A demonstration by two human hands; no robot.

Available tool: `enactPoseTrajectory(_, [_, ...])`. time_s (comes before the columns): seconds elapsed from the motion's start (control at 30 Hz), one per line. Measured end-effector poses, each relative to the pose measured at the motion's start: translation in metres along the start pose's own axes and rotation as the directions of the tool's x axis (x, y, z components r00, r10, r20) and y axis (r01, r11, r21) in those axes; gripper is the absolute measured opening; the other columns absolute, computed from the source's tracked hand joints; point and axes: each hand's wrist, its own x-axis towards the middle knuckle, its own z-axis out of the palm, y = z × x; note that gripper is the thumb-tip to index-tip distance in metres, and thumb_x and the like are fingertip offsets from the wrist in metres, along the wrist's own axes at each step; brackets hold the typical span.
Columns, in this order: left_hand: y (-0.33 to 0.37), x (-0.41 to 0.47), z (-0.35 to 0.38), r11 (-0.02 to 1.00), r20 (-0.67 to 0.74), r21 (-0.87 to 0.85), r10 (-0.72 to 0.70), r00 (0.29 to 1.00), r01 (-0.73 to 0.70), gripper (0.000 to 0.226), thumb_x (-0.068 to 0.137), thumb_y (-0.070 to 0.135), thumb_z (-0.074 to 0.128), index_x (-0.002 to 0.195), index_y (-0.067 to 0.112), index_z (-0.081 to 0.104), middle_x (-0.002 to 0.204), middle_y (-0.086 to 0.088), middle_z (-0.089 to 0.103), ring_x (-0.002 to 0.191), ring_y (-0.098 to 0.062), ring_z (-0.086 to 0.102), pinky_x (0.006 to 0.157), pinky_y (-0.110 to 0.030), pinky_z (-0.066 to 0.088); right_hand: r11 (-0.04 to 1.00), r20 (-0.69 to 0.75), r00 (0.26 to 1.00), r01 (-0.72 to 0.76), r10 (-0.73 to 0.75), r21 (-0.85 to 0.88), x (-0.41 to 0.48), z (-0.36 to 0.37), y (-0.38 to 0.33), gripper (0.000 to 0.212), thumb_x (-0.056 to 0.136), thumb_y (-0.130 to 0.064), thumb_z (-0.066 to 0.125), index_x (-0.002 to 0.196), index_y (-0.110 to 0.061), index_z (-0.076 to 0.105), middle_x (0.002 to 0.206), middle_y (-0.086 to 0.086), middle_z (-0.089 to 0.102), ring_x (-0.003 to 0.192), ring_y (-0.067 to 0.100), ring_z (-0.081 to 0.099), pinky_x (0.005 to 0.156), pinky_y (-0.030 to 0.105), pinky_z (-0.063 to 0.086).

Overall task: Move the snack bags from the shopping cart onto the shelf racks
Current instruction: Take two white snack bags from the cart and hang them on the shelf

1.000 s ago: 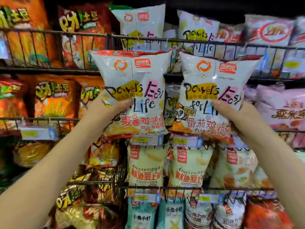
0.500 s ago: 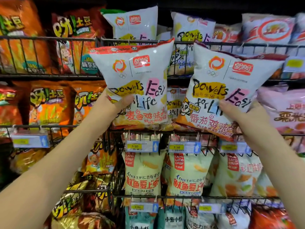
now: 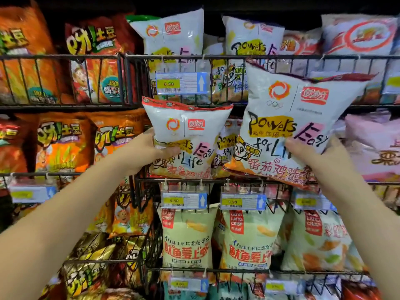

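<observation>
The left bag (image 3: 186,135) has dropped from its raised position of a moment ago, and its lower edge now sits at the front wire of the middle rack (image 3: 190,180), beside stocked bags (image 3: 225,144). The right bag (image 3: 287,118) remains tilted in front of that rack. The left hand (image 3: 142,152) and right hand (image 3: 313,156) each grip their bag, thumb across its front; left placement appears nearly complete, right pending.

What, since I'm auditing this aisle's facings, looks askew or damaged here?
The right bag, in the right hand, tilts across the upper rack, unshelved. The left bag, in the left hand, is nearly upright. No tears or spills.
</observation>
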Motion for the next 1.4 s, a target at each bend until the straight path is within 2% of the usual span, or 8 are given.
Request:
enactPoseTrajectory(0.3, [-0.001,0.029,-0.007,0.909,-0.032,0.301,-0.292,0.956,0.288,0.104,0.083,0.058,0.076,0.164,0.020,0.021,0.169,-0.001,0.025,0.154,-0.026,0.027,0.124,-0.042,0.024,1.000,0.028,1.000,-0.004,0.003,0.029,0.004,-0.002,0.006,0.061,0.068,-0.046,0.081,0.123,-0.028,0.065,0.114,-0.006,0.077,0.107,0.016,0.073,0.100,0.048,0.054])
enactPoseTrajectory(0.57, [0.008,0.040,-0.010,0.610,-0.038,0.747,-0.358,0.933,0.265,0.093,0.085,0.073,0.061,0.149,0.009,0.038,0.157,-0.008,0.040,0.133,-0.030,0.045,0.104,-0.037,0.040,0.999,0.061,0.998,-0.001,-0.001,0.032,0.000,-0.002,0.004,0.063,0.069,-0.041,0.079,0.128,-0.024,0.063,0.113,-0.008,0.077,0.104,0.012,0.074,0.090,0.033,0.055])
enactPoseTrajectory(0.73, [-0.008,0.035,-0.011,0.663,-0.106,0.676,-0.344,0.933,0.322,0.112,0.075,0.075,0.071,0.156,0.010,0.030,0.160,-0.011,0.039,0.140,-0.033,0.044,0.103,-0.040,0.042,0.999,0.088,0.996,-0.001,-0.002,0.032,0.001,0.000,0.001,0.061,0.071,-0.037,0.078,0.128,-0.026,0.061,0.111,-0.015,0.077,0.101,0.004,0.073,0.077,0.014,0.057])
enactPoseTrajectory(0.93, [0.001,0.005,-0.003,0.739,-0.252,0.611,-0.159,0.955,0.284,0.100,0.085,0.065,0.069,0.149,-0.001,0.029,0.132,-0.019,0.055,0.105,-0.030,0.059,0.077,-0.035,0.046,0.999,0.106,0.994,-0.019,0.014,0.042,0.005,0.004,0.000,0.060,0.074,-0.032,0.078,0.131,-0.026,0.060,0.116,-0.009,0.076,0.107,0.012,0.073,0.095,0.035,0.054])
enactPoseTrajectory(1.0, [0.009,-0.009,0.005,0.773,-0.274,0.606,-0.017,0.962,0.186,0.092,0.084,0.064,0.070,0.144,0.001,0.038,0.134,-0.017,0.053,0.119,-0.032,0.056,0.087,-0.039,0.048,0.998,0.108,0.994,-0.019,0.013,0.052,0.004,0.006,-0.002,0.057,0.073,-0.032,0.078,0.128,-0.027,0.061,0.114,-0.008,0.077,0.105,0.013,0.073,0.095,0.037,0.055])
enactPoseTrajectory(1.13, [0.037,-0.035,0.035,0.818,-0.074,0.574,0.106,0.992,-0.045,0.084,0.088,0.070,0.061,0.151,0.018,0.041,0.155,-0.002,0.044,0.144,-0.020,0.038,0.115,-0.040,0.037,0.998,0.110,0.994,-0.012,0.005,0.058,0.006,0.008,-0.001,0.049,0.072,-0.038,0.077,0.119,-0.035,0.062,0.113,-0.010,0.077,0.106,0.013,0.073,0.096,0.040,0.055])
enactPoseTrajectory(1.3, [0.071,-0.044,0.071,0.866,0.067,0.433,0.244,0.967,-0.248,0.081,0.085,0.069,0.060,0.153,0.031,0.037,0.153,0.016,0.040,0.142,-0.002,0.035,0.108,-0.022,0.027,1.000,0.131,0.991,0.023,-0.024,0.016,0.009,0.009,0.002,0.062,0.070,-0.042,0.088,0.125,-0.029,0.061,0.103,-0.018,0.077,0.089,-0.001,0.073,0.078,0.021,0.055])
enactPoseTrajectory(1.4, [0.084,-0.038,0.084,0.946,0.098,0.170,0.262,0.960,-0.275,0.063,0.081,0.068,0.062,0.136,0.044,0.044,0.131,0.033,0.056,0.116,0.019,0.053,0.099,-0.020,0.045,0.999,0.165,0.986,0.032,-0.024,-0.044,0.015,0.016,0.000,0.061,0.076,-0.044,0.085,0.130,-0.031,0.060,0.114,-0.017,0.076,0.103,0.002,0.072,0.088,0.027,0.054])
